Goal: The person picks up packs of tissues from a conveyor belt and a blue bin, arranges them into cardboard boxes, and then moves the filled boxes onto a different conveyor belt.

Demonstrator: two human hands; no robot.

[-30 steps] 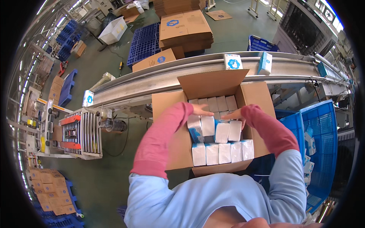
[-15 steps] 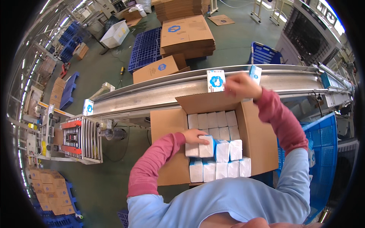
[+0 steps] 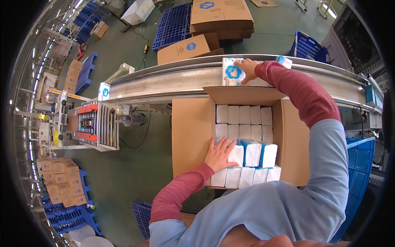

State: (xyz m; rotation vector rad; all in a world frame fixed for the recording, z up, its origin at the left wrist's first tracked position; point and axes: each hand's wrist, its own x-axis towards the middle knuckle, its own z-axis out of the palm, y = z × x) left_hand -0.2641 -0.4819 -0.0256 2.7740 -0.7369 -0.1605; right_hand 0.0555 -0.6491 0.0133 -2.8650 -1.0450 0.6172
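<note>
An open cardboard box stands in front of me, holding rows of white and blue soft packs that look like tissue packs. My left hand lies on the left end of the third row, fingers spread, covering part of it. Beyond the box, a tissue pack with a blue flower-shaped print rests on the conveyor. My right hand curves round that pack's right end, fingers on its upper part and thumb near its lower edge.
The metal conveyor runs across behind the box, with another pack at its left and one at its right. A roller stand is on the left, and a blue crate on the right. Flattened cartons are stacked beyond.
My right hand has come down onto the conveyor pack, which sits slightly further left along the belt. My left hand has loosened from the packs and spread its fingers. The whole view has shifted.
</note>
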